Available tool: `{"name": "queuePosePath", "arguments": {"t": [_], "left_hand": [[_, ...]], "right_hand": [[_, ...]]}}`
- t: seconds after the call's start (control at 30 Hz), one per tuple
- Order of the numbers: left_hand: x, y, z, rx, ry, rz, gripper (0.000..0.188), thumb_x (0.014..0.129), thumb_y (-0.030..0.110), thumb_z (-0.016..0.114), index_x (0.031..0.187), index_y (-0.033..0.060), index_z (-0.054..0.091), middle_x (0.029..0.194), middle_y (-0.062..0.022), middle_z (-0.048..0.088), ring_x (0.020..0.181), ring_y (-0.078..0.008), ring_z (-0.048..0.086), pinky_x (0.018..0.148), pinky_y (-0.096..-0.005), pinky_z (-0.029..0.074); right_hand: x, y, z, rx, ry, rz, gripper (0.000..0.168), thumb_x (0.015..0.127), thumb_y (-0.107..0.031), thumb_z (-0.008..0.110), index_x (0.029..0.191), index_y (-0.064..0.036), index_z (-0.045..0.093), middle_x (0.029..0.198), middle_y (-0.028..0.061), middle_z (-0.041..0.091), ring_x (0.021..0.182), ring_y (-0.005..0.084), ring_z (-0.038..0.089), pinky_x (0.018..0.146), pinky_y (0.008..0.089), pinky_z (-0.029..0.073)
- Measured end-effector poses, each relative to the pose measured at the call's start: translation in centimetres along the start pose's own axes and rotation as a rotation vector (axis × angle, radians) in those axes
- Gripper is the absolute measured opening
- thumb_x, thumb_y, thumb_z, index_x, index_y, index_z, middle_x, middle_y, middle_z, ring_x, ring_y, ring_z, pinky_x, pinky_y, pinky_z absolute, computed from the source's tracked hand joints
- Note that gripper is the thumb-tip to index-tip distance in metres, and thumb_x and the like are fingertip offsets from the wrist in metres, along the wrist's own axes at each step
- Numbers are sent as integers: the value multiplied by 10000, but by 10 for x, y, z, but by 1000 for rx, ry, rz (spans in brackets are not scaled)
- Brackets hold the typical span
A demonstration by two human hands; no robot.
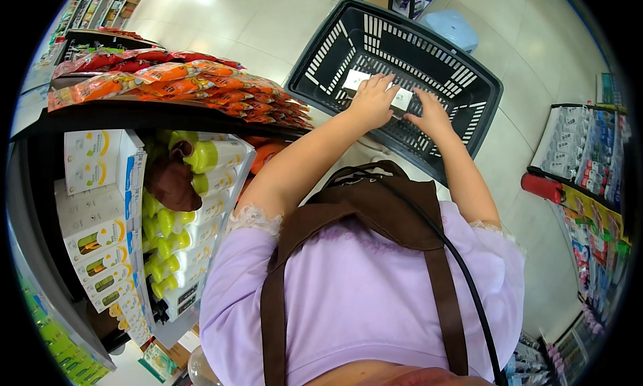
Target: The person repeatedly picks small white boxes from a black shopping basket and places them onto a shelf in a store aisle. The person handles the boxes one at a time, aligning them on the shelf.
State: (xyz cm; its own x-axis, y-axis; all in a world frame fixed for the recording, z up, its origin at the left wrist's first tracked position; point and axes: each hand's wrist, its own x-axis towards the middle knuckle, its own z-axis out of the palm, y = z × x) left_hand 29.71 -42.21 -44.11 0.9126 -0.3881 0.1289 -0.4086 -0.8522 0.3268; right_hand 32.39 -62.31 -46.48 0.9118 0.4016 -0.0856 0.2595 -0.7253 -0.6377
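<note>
Both my hands reach into a dark grey plastic shopping basket (346, 14) with slotted sides. Two small white boxes (402, 100) are at the basket's near side, partly covered by my left hand (372, 100). Its fingers lie over and between the boxes, so I cannot tell whether it grips either one. Just right of the right-hand box is my right hand (433, 115), with thumb and fingers apart and nothing held in them.
On the left, a display shelf carries orange snack packets (181, 87), white cartons (95, 240) and green-capped white bottles (201, 185). A light blue plastic object (451, 30) is beyond the basket. Hanging packs (567, 139) and a red cylinder (541, 187) are at the right.
</note>
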Motion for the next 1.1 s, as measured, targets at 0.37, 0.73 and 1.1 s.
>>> {"name": "queuePosePath", "arguments": {"t": [0.37,0.73,1.1], "left_hand": [[15,-12,27,161,-82,-22,661,688,192,761,1296,112,513,1386,-124,435,1283,-345,383,1007,-468,342],[16,-5,14,58,-66,2,608,645,174,794,1198,89,557,1358,-110,466,1283,-336,386,1020,-463,330],[-1,16,-42,-160,28,-1,628,640,178,801,1202,96,533,1279,-85,523,1215,-295,451,1001,-433,351]], "right_hand": [[10,2,15,-13,-24,47,665,665,-228,797,1243,-67,508,1172,177,574,1092,352,554,925,410,457],[1,-4,-4,89,1,47,592,657,-204,784,1193,-97,556,1099,92,603,898,236,626,777,343,513],[-16,-40,-47,210,29,-83,569,650,-118,796,1170,-70,571,1089,72,587,939,188,596,808,294,488]]}}
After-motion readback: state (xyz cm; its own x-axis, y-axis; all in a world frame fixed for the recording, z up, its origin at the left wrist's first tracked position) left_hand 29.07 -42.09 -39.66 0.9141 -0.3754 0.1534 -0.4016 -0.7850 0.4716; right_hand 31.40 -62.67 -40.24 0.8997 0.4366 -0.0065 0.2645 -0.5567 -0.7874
